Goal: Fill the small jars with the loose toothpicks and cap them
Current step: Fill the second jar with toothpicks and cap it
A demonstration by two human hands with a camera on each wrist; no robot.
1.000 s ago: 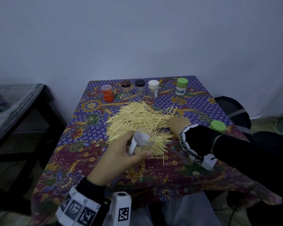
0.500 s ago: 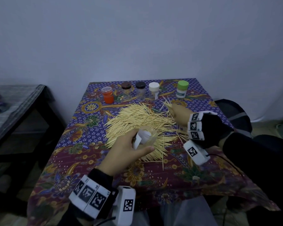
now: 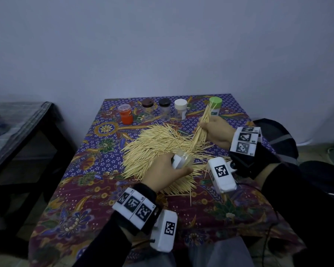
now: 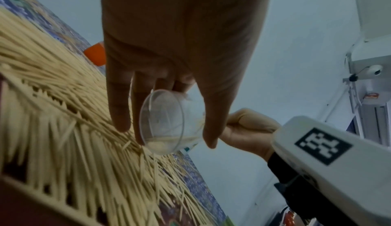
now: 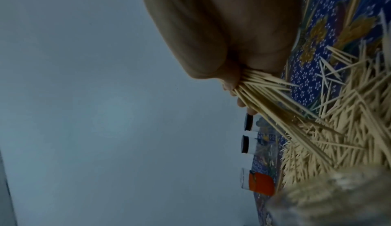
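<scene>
The right hand point(image 3: 217, 132) has risen off the pile, now gripping a bundle of toothpicks point(image 3: 201, 126) above the worktop point(image 3: 96, 170); batik cloth covers it, a pale wall behind; five capped jars point(image 3: 180, 109) line the far edge; the left hand point(image 3: 165, 170) holds the open jar point(image 3: 182, 159) tilted over the toothpick pile point(image 3: 154, 149).

Left hand point(image 3: 165, 169) curls round a clear jar point(image 3: 183, 160), tilted; right hand point(image 3: 216, 132) grips a bundle of toothpicks point(image 3: 201, 126), raised
</scene>
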